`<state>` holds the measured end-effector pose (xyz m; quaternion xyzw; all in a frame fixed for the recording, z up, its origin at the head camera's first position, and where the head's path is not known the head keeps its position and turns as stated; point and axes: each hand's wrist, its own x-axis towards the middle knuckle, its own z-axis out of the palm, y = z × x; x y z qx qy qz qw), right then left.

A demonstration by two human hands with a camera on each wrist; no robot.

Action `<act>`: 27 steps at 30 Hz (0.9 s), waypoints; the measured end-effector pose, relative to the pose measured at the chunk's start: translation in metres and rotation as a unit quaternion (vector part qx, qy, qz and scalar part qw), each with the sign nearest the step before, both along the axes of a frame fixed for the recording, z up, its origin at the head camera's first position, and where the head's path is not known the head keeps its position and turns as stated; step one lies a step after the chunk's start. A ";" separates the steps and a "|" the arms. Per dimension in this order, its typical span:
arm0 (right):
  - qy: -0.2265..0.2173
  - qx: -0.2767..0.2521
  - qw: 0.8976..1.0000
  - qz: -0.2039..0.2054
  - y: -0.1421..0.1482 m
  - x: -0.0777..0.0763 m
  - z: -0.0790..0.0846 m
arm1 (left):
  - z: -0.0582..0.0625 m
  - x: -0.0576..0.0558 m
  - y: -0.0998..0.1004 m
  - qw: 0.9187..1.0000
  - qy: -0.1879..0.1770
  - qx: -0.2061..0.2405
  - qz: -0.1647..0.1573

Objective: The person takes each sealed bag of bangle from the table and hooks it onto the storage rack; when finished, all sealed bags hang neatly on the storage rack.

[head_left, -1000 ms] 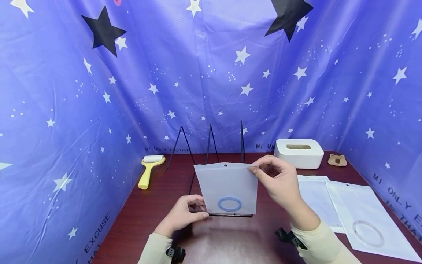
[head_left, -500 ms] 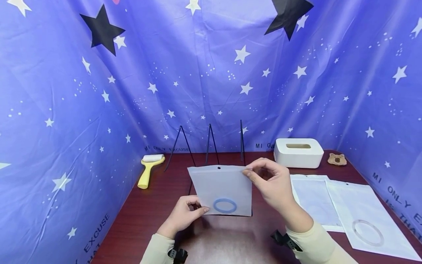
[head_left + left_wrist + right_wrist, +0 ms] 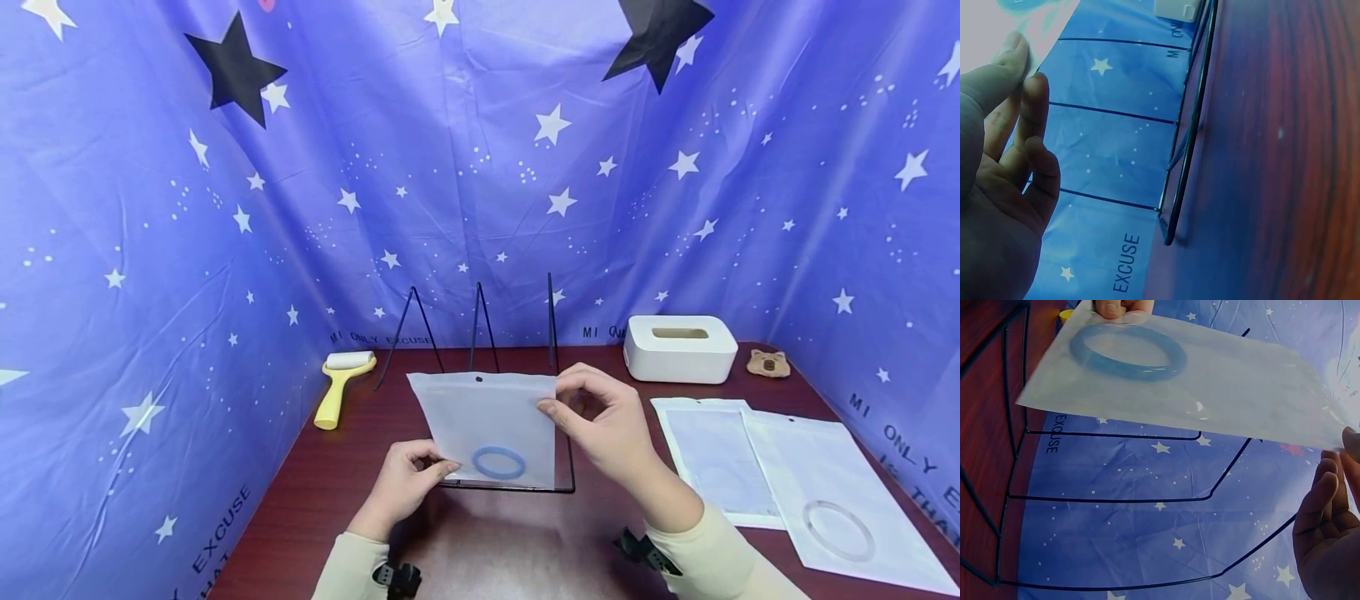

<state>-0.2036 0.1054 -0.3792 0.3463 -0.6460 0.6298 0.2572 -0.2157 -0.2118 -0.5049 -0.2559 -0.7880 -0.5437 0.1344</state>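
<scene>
A frosted zip bag [image 3: 487,417] with a blue ring-shaped bangle [image 3: 498,462] inside is held upright in both hands. My left hand [image 3: 405,487] pinches its lower left corner between thumb and fingers. At the upper right edge, my right hand [image 3: 607,421] pinches the bag the same way. Behind and below the bag stands a black wire rack [image 3: 573,467], its thin upright wires rising at the back. In the right wrist view the bag [image 3: 1241,375] is apart from the rack's wires [image 3: 1110,499], with the bangle [image 3: 1172,356] near its bottom end.
Two more frosted bags lie on the table at right, one with a pale ring [image 3: 838,531]. A white tissue box [image 3: 680,354] and a brown bear-shaped item [image 3: 767,363] stand behind them. A yellow-handled lint roller [image 3: 337,392] lies at the back left. Starry cloth surrounds the table.
Both hands have carried the bag to the left across the rack. The rack's lower right corner now shows beside it.
</scene>
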 end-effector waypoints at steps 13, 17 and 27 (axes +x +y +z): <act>-0.030 0.068 0.997 0.005 -0.005 -0.003 -0.002 | 0.006 0.005 -0.016 0.999 0.020 0.000 0.038; -0.024 0.071 0.997 0.001 -0.012 -0.005 -0.002 | 0.006 0.005 -0.020 0.999 0.016 -0.009 0.043; -0.033 0.066 0.997 0.034 -0.034 -0.007 -0.003 | 0.001 0.007 -0.045 0.999 -0.015 -0.006 0.046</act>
